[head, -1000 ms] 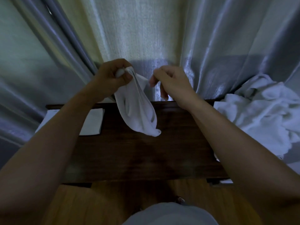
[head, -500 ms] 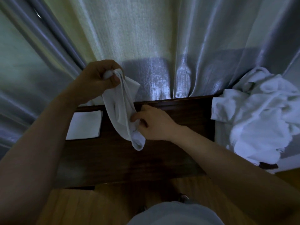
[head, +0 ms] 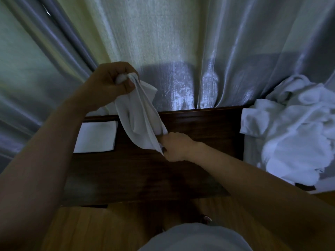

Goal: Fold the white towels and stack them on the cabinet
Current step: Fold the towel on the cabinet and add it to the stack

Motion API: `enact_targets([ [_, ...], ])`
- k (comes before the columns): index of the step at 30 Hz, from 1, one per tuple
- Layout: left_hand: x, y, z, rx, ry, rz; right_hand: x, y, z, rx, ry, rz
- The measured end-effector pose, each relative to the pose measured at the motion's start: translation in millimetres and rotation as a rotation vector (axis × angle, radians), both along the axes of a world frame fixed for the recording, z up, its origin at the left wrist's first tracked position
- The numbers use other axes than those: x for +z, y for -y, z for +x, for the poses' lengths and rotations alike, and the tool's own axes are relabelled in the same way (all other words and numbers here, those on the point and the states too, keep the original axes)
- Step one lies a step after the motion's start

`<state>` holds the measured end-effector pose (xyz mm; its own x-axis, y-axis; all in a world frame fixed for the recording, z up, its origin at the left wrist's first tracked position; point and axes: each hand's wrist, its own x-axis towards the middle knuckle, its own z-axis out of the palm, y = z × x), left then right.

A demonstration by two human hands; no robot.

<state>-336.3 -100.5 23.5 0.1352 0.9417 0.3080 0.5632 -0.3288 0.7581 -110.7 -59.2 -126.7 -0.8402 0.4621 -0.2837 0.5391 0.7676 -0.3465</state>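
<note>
A bedroom or hotel room, by the look of it — long, shiny grey curtains (head: 244, 57) with a pale sheer panel (head: 145, 33) between them hang right behind a dark wooden cabinet (head: 145, 174). A wooden floor (head: 81, 229) shows below its front edge. Just off its right edge lies a heap of white towels (head: 293, 134) — a folded one (head: 96, 136) sits at the back left corner.

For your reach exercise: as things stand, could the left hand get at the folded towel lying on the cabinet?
Probably not yet: the left hand grips the hanging towel. The folded towel lies uncovered just below it.
</note>
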Motion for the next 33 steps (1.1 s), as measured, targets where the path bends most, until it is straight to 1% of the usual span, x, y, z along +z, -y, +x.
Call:
enact_targets([
  [4, -5, 3, -11, 0.065, -0.012, -0.014, -5, -6, 11, -0.076, -0.094, -0.055],
  [9, -9, 16, -35, 0.193, 0.065, -0.016, -10, -13, 37, -0.218, -0.303, -0.012],
  [11, -12, 21, -41, 0.207, 0.060, -0.023, -10, -13, 42, -0.293, -0.340, 0.014],
  [13, -16, 24, -43, 0.225, 0.064, -0.038, -9, -14, 45, -0.325, -0.343, 0.003],
  [16, -16, 26, -44, 0.289, 0.084, -0.022, -8, -18, 48, -0.330, -0.255, -0.113],
  [18, -15, 27, -43, 0.305, 0.067, -0.012, -10, -24, 49, -0.367, -0.208, -0.191],
  [19, -13, 28, -41, 0.309, 0.063, -0.006, -11, -27, 49, -0.406, -0.197, -0.242],
  [22, -11, 27, -37, 0.352, 0.051, 0.010, -11, -34, 48, -0.589, -0.178, -0.480],
  [24, -8, 27, -31, 0.366, 0.046, 0.006, -8, -38, 48, -0.711, -0.174, -0.550],
  [27, -6, 23, -26, 0.385, 0.016, 0.019, -5, -46, 46, -0.795, -0.116, -0.498],
  [29, -7, 21, -22, 0.404, -0.010, -0.001, -2, -50, 45, -0.860, -0.125, -0.472],
  [31, -10, 18, -16, 0.436, -0.071, 0.014, -1, -54, 46, -0.910, -0.238, -0.329],
  [33, -9, 15, -6, 0.449, -0.102, 0.025, 2, -57, 45, -0.935, -0.435, -0.136],
])
